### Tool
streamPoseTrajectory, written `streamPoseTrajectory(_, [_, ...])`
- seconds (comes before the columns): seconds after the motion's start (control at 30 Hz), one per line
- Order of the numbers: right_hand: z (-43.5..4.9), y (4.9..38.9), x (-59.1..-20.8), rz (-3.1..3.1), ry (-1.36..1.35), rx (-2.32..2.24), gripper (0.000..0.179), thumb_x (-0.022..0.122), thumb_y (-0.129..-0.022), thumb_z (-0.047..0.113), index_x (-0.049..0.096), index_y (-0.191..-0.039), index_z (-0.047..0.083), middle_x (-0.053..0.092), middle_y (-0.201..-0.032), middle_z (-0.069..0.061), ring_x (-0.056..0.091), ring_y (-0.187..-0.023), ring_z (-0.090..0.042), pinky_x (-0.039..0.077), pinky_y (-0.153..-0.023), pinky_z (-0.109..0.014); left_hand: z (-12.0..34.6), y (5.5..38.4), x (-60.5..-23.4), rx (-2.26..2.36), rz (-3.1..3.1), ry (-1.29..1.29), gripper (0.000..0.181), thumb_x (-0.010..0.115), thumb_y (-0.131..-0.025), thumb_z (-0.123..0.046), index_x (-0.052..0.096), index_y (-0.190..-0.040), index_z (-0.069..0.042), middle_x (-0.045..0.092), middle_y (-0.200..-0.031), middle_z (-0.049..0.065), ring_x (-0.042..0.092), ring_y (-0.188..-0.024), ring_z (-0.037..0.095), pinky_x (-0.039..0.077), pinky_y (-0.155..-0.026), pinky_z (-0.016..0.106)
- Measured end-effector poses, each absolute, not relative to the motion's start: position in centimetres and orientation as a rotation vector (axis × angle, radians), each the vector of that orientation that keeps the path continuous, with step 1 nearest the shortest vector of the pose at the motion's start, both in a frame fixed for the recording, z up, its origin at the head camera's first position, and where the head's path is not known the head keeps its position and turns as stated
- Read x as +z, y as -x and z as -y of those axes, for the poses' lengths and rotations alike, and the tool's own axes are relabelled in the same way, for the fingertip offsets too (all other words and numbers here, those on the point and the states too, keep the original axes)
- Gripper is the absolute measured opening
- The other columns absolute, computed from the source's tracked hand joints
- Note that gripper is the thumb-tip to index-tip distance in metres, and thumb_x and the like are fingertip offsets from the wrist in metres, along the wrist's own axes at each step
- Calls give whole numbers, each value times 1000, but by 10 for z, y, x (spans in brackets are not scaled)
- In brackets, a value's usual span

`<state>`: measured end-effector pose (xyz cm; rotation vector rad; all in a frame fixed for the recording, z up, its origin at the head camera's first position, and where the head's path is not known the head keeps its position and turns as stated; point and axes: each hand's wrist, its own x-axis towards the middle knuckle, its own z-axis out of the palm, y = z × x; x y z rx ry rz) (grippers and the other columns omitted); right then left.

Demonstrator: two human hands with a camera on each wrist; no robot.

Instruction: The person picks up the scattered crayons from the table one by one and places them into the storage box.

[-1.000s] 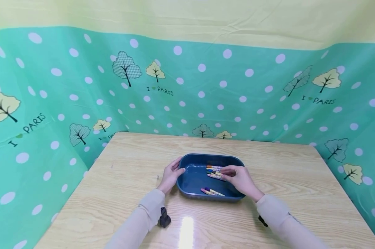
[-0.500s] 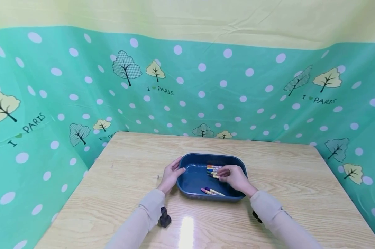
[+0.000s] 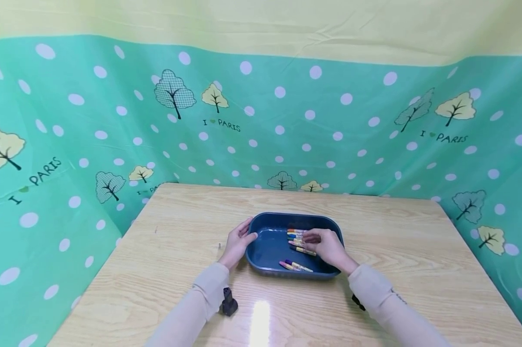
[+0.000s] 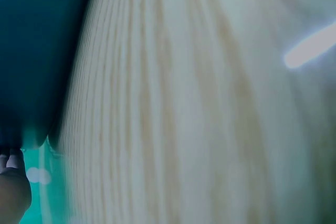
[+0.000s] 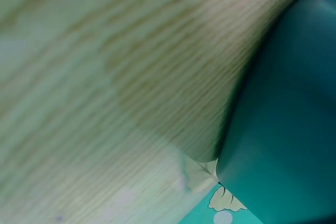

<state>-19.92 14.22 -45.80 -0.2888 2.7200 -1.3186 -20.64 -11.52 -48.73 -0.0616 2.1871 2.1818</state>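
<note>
A dark blue plastic tub [image 3: 269, 274] with rounded corners rests on the wooden table. My left hand [image 3: 237, 246] grips its left rim, thumb over the edge inside and fingers along the outer wall. My right hand [image 3: 328, 248] reaches inside over the right half, fingertips pinching a crayon [image 3: 293, 242] with a pinkish tip. Its far end is hidden by the fingers. Several paper-wrapped crayons [image 3: 295, 231] with orange, yellow, blue and green tips lie in a row behind it. Another crayon [image 3: 304, 251] lies slanted just in front of the fingertips.
Two crayons [image 3: 295, 266], tipped pink and purple, lie by the tub's near wall. The wooden table [image 3: 191, 217] spreads around the tub. A green dotted curtain [image 3: 226, 159] hangs behind and on both sides. The wrist views show the tub's outer wall [image 5: 283, 129] close up.
My right hand has shifted slightly left, then stayed about there, while crayons at its fingertips changed position; one now lies slanted nearer the front. The left hand keeps its hold on the tub.
</note>
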Motion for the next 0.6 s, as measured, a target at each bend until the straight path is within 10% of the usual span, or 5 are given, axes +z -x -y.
streamPoseTrajectory(0.6, [-143, 192, -456, -2703, 356, -1461, 25, 65, -83, 9, 66, -108, 4, 69, -101, -10, 66, -91, -20, 57, -78, -33, 123, 208, -490, 2069, -2258, 0, 56, 61, -85, -8, 40, -138, -5, 40, -141, 20, 39, -129, 33, 38, -105, 38])
